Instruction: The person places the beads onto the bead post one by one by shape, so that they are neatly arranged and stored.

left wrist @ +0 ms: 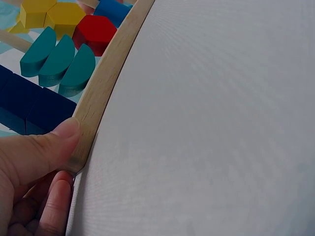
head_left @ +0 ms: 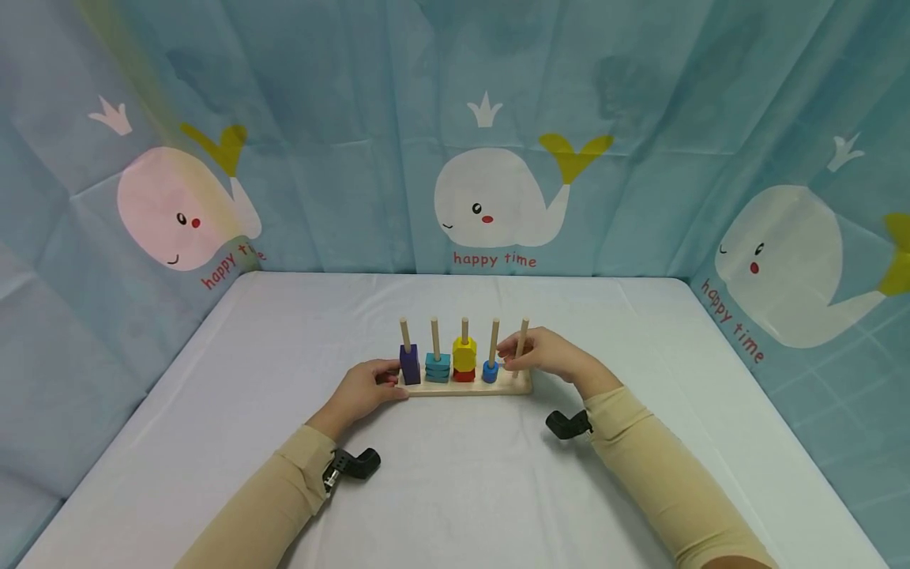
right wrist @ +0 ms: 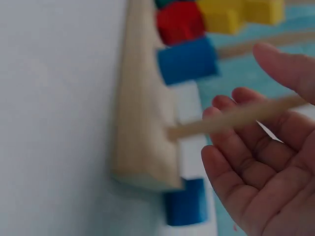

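Note:
A wooden peg board [head_left: 462,389] with several upright pegs stands on the table. My left hand [head_left: 366,387] grips its left end, the thumb [left wrist: 66,129] on the corner and the fingers curled at the end face. Beside that thumb is a stack of dark blue-purple square blocks [head_left: 410,365]. My right hand [head_left: 543,352] is at the bare rightmost peg [right wrist: 236,118], fingers loosely bent and holding nothing. One blue cylinder [right wrist: 188,60] sits low on the neighbouring peg. Another blue cylinder [right wrist: 187,202] lies behind the board's right end.
Between the end pegs are teal half-round blocks [head_left: 438,368] and yellow hexagons [head_left: 465,354] over a red hexagon [head_left: 464,375]. A white cloth [head_left: 455,474] covers the table. Blue whale-print curtains [head_left: 341,197] hang around its back and sides.

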`<state>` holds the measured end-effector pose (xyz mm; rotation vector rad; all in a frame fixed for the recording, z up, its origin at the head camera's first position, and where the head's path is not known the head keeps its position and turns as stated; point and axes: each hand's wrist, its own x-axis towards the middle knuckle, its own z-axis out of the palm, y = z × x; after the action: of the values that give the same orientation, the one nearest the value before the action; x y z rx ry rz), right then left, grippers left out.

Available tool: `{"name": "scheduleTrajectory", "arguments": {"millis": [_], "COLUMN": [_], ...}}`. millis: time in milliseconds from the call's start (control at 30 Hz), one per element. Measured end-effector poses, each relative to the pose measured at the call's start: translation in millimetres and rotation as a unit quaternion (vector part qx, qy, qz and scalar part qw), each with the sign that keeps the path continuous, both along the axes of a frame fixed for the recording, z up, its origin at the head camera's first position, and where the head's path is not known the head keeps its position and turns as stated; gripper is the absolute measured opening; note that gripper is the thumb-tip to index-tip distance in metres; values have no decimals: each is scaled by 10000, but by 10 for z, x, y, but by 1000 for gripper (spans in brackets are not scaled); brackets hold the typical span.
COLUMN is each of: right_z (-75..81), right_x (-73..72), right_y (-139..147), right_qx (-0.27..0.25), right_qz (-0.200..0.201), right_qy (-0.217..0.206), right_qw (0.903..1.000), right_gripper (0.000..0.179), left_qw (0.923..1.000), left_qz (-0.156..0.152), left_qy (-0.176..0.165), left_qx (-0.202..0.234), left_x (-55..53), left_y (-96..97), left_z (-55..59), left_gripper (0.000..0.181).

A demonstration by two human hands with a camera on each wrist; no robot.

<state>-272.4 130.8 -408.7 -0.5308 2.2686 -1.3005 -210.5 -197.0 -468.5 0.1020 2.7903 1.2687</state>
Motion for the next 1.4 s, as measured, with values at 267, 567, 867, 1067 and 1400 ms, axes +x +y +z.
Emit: {"name": "scheduleTrajectory", "arguments": {"millis": [267,567,867,1067,1400], "right_z": [214,77,-165,-267,-283], "right_x": [-138,-193,-242,-267,-256], "right_y": [256,335,274,219,247], "right_qx": [-238,31,488,901,2043], "right_qz": [298,-295,-506,-492,-469], "right_qy": [208,359,364,542,1204], "right_qw": [9991,9989,9969,9932,9703], "right_gripper": [38,36,30,23,24], "left_qw": [10000,10000,10000,9999,10000], "left_qz": [16,32,72,86,72], "left_qy": [-30,-57,-54,-74,-51], "left_qx": [7,69,20,28,45], "left_x": [-1,-5,-7,10,1], "left_y": [3,13,11,12,10], "left_z": [13,-5,0,-1,6], "left_gripper": [58,58,59,58,58]}}
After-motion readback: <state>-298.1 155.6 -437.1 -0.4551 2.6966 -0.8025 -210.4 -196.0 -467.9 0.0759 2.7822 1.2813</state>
